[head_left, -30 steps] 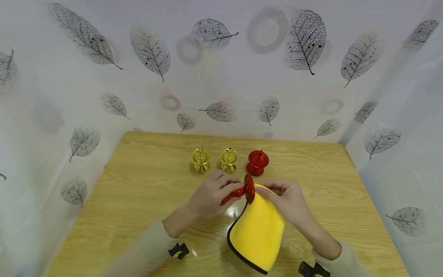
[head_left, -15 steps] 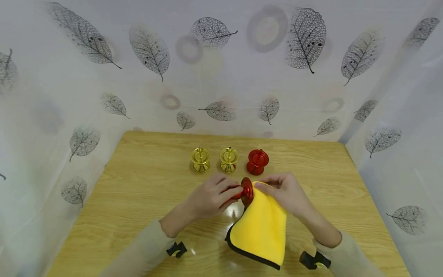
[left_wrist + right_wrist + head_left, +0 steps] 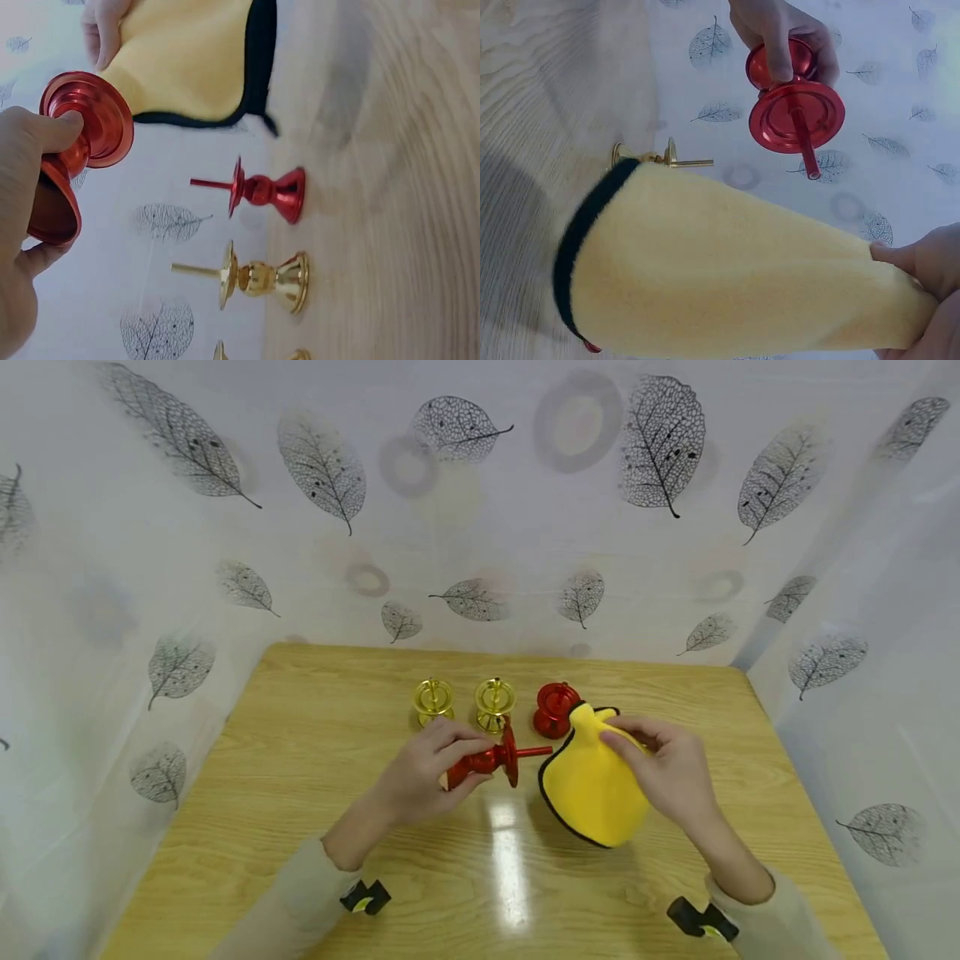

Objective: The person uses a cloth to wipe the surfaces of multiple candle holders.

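Spotting left hand [image 3: 423,774], thumb and fingers curled round red candlestick [image 3: 489,761], tipped sideways above table [image 3: 300,760], likely so pan [image 3: 512,762] and stem [image 3: 535,751] lie exposed. We see right hand [image 3: 667,768] pinching bunched yellow cloth [image 3: 596,789], rest hanging loose, black edge near stem tip. Behind, we count two gold candlesticks [image 3: 495,697] and second red candlestick [image 3: 553,719] upright in row, probably leaving hands room.
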Available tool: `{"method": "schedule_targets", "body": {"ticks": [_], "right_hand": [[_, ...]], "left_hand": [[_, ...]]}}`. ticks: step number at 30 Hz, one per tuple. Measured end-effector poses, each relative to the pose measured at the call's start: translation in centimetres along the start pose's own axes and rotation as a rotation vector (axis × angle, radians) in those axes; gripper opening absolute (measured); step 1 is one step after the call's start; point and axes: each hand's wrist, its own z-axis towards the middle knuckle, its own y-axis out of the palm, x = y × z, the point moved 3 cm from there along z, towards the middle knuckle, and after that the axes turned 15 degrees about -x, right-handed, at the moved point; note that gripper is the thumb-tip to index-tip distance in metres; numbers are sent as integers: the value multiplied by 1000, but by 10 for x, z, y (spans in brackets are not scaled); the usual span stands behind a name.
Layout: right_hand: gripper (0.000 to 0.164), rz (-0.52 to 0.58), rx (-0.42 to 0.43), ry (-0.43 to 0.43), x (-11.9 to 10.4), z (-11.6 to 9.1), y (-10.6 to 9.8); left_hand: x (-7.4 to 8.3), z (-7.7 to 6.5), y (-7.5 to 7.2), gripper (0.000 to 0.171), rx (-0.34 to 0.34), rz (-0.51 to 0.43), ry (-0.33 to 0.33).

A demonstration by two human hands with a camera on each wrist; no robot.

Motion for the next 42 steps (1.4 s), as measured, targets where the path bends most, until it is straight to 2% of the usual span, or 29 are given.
{"method": "schedule_targets", "body": {"ticks": [3,5,8,12,14,16,20,23,26,30,33,36,39,41,42], "right_hand": [[18,6,97,-183,-6,2,0],[26,25,110,-349,-12,3,4],[32,47,80,-563,-19,1,11],[20,59,-23,-711,-28,-4,17],[13,21,-67,-773,-33,-6,20],[15,-55,-87,-860,-38,-9,22],[22,-260,-39,-1028,-45,-14,27],[24,-326,3,-1095,-46,-16,29],[22,-265,1,-1103,-45,-14,29],[16,-89,-58,-1026,-41,-9,27],[10,97,-158,-883,-38,-5,26],[22,233,-244,-679,-34,-2,25],[27,263,-302,-509,-30,-1,26],[26,264,-316,-462,-27,0,27],[26,266,-313,-469,-27,0,27]], "left_hand": [[5,2,4,39,-6,-65,41],[9,4,7,39,-11,-96,57],[13,6,9,40,-15,-136,42],[15,7,8,40,-8,-192,3],[16,7,7,40,-16,-201,-25],[16,8,7,39,-35,-208,-63],[16,10,7,38,-75,-264,-124],[16,12,6,38,-83,-318,-131],[16,14,5,37,-77,-340,-114],[18,15,3,38,-61,-304,-67],[23,16,2,38,-50,-232,-19],[29,16,0,38,-47,-160,15],[33,17,0,37,-52,-99,29],[35,17,0,37,-51,-74,27],[35,17,0,37,-52,-73,23]]}}
